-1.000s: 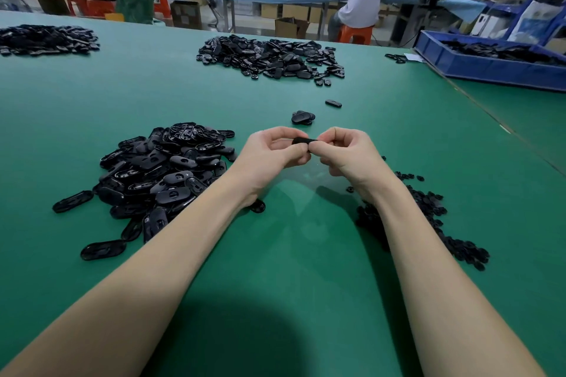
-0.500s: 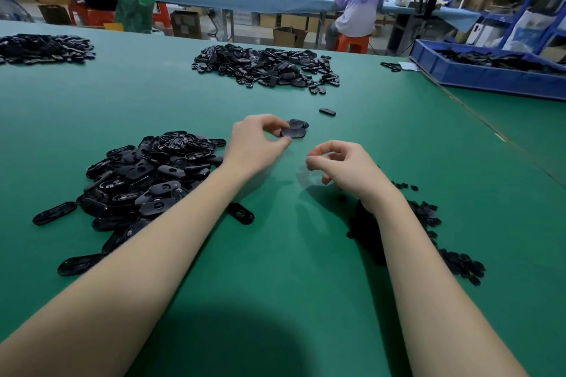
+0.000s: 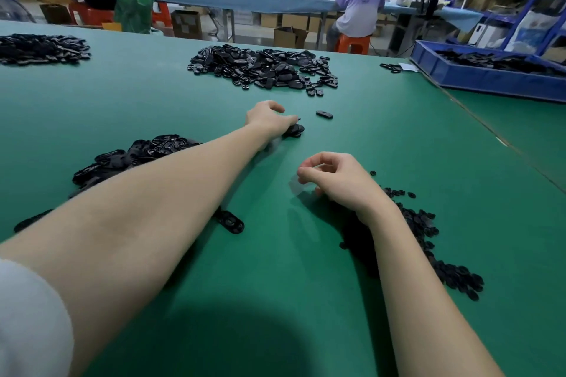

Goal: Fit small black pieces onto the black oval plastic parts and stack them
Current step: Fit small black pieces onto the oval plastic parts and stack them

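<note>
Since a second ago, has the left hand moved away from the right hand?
Yes. The left hand has gone forward across the green table to the small stack of oval parts, nearer the lone oval piece, while the right hand stays near.
</note>
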### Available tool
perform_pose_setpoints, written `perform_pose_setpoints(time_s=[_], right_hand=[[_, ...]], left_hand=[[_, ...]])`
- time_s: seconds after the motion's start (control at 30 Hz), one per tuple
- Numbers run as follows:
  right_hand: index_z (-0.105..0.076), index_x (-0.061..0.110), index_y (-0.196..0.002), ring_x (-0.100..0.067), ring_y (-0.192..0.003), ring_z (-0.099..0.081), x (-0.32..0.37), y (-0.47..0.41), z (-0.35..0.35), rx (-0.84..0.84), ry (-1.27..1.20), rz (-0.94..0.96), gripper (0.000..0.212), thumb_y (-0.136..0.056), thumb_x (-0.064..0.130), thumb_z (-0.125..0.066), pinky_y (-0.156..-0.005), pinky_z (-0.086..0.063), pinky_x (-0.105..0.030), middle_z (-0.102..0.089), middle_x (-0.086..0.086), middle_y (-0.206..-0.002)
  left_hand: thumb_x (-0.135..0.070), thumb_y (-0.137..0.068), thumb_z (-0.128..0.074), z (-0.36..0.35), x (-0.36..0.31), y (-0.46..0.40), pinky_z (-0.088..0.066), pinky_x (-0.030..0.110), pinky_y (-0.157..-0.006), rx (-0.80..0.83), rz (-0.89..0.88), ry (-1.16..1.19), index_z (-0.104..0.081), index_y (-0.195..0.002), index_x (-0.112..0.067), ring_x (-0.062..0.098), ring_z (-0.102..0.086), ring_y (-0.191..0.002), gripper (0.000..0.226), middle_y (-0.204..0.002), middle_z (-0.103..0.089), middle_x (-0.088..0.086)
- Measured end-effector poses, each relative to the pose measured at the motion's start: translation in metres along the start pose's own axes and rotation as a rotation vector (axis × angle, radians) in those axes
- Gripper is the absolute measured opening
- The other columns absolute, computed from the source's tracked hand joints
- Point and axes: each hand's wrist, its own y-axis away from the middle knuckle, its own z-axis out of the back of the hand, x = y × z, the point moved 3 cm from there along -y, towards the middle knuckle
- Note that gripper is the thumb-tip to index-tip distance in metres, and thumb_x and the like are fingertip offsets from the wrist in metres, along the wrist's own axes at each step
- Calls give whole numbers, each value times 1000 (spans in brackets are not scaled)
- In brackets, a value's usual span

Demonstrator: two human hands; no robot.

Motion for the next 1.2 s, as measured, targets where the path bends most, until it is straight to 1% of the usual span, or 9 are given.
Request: perform_pose_setpoints(time_s=[0.07, 0.13, 0.33, 0.43, 0.6, 0.87, 1.0, 1.07, 1.2], right_hand=[[-73, 22, -94, -5, -55, -59, 1, 1, -1, 6, 16, 2, 6, -91, 27, -70, -51, -43, -9, -79, 1, -91], [-74, 20, -94, -5, -55, -59, 3, 1, -3, 16, 39, 8, 8, -91, 27, -70, -55, -46, -11, -79, 2, -91], [-77, 22, -80, 1, -55, -54, 23, 4, -23, 150, 240, 79, 19, -85, 41, -77, -65, -44, -21, -77, 7, -82], [-78, 29, -81, 7, -64, -60, 37, 9, -44, 265, 373, 107, 28, -72, 53, -85, -65, -45, -19, -72, 16, -76], [-73, 28, -79, -8, -84, -67, 47, 16, -72, 310, 556, 155, 32, -65, 52, -89, -84, -56, -35, -70, 13, -79], [-73, 28, -79, 1, -63, -59, 37, 12, -37, 272, 473, 109, 10, -80, 25, -82, -57, -41, -10, -69, 14, -76], [-73, 24, -85, -4, -56, -58, 29, 9, -7, 166, 262, 94, 9, -84, 25, -82, -55, -42, -16, -69, 15, -68], [-74, 22, -87, -5, -57, -59, 28, 8, 2, 114, 191, 103, 9, -84, 26, -82, -51, -41, -12, -69, 13, -70], [-76, 21, -89, -4, -56, -59, 24, 9, 6, 117, 183, 79, 11, -84, 28, -83, -47, -37, -8, -70, 12, -72]], left_hand=[[-45, -85, -73, 9, -1, 11, -53, 32, -87, 6, -19, 55, -63, -117, -25, 20, -61, -98, 39, -108, -61, 2], [-44, -88, -70, 21, 0, 30, -53, 29, -72, 45, -55, 132, -63, -111, -23, 17, -62, -83, 31, -98, -64, 1], [-43, -93, -68, 61, 19, 97, -49, 18, -57, 390, -41, 405, -77, -96, -25, 7, -65, -71, 20, -86, -71, -12], [-35, -96, -64, 66, 27, 110, -47, 19, -59, 374, -33, 408, -75, -97, -21, 8, -63, -69, 17, -81, -69, -11], [-30, -98, -63, 64, 34, 118, -48, 17, -61, 355, -29, 338, -73, -105, -15, 6, -60, -66, 19, -81, -66, -10], [-29, -98, -63, 55, 35, 118, -51, 21, -65, 373, -65, 332, -73, -98, -17, 11, -65, -77, 15, -86, -70, -5], [-27, -99, -62, 53, 37, 120, -53, 23, -68, 440, -18, 346, -74, -95, -16, 15, -67, -80, 16, -92, -72, 0], [-26, -100, -62, 50, 37, 122, -54, 23, -67, 502, 6, 354, -74, -98, -13, 17, -69, -80, 18, -104, -72, 8], [-26, -99, -63, 46, 38, 128, -57, 18, -65, 576, 47, 429, -74, -99, -9, 15, -71, -77, 20, -100, -74, 4]])
